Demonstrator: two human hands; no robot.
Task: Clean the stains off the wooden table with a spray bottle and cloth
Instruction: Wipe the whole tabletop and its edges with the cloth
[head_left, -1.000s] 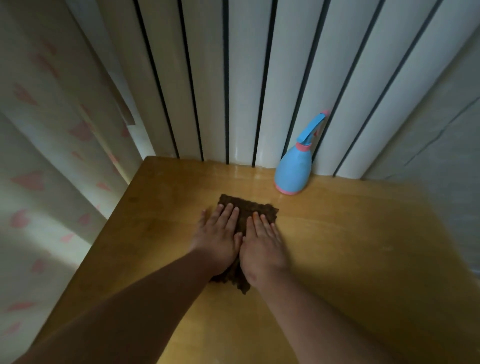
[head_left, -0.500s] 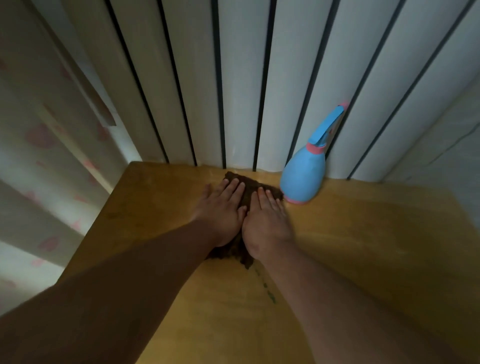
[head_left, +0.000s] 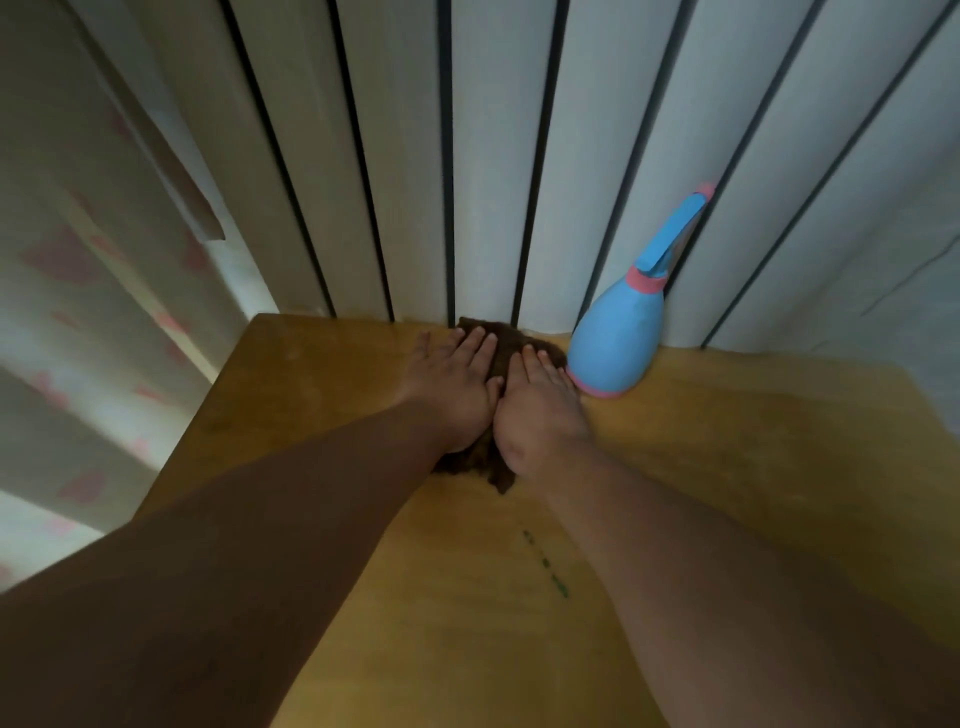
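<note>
The left hand (head_left: 452, 387) and right hand (head_left: 537, 410) lie flat, side by side, on the brown cloth (head_left: 500, 345). Their fingers are straight and close together, pressing it to the wooden table (head_left: 753, 467). The cloth's long axis runs from the person toward the panelled wall (head_left: 493, 156), with its far end at the wall. The spray bottle (head_left: 618, 338) stands just right of the cloth, its nozzle pointing up and right against the wall. Green stains (head_left: 548, 566) lie nearer the person.
</note>
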